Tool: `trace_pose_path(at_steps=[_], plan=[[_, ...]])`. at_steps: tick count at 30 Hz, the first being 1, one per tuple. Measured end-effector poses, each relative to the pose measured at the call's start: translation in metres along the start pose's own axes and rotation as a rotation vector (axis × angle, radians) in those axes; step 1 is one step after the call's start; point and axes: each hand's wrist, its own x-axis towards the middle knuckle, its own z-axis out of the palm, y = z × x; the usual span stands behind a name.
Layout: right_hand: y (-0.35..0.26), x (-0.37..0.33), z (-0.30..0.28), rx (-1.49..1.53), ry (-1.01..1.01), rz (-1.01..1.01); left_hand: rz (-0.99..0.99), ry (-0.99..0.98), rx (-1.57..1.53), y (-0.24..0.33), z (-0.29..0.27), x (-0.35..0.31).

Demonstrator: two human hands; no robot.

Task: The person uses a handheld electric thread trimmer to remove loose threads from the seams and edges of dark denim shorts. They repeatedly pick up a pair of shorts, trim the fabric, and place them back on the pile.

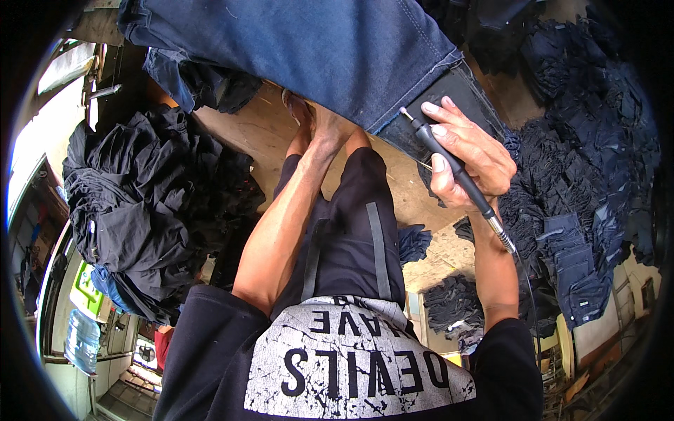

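Observation:
My right hand point(477, 154) is closed round a slim black rotary tool handpiece point(449, 161) with a metal spring collar and a thin cable trailing from its lower end. Its small pale tip is at the hemmed edge of a blue denim trouser leg point(337, 56). Beneath that hem lies a flat dark panel point(453, 91), its material unclear, sticking out past the cloth. My left hand point(326, 123) reaches up to the near edge of the denim; the cloth covers its fingers, so their grip is hidden.
A large heap of black garments point(154, 203) rises at the left. Long piles of dark denim point(576, 140) fill the right side. More dark cloth point(453, 302) lies near my right elbow. A large blue water bottle point(83, 340) stands at the lower left.

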Motion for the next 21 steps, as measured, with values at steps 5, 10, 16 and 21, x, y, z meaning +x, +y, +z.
trace_pose_path(at_steps=[5,10,16,21], plan=[[-0.001,0.001,-0.002,-0.026,0.013,0.017,-0.019,0.010,-0.025,0.005,-0.003,-0.003],[-0.001,0.001,0.000,-0.030,0.048,0.040,-0.031,0.011,-0.046,0.009,-0.003,-0.002],[0.002,-0.001,-0.001,-0.045,0.076,0.047,-0.048,0.017,-0.066,0.012,-0.004,-0.002],[0.002,-0.003,-0.004,-0.068,0.035,0.065,-0.059,0.022,-0.082,0.013,-0.004,-0.001]])
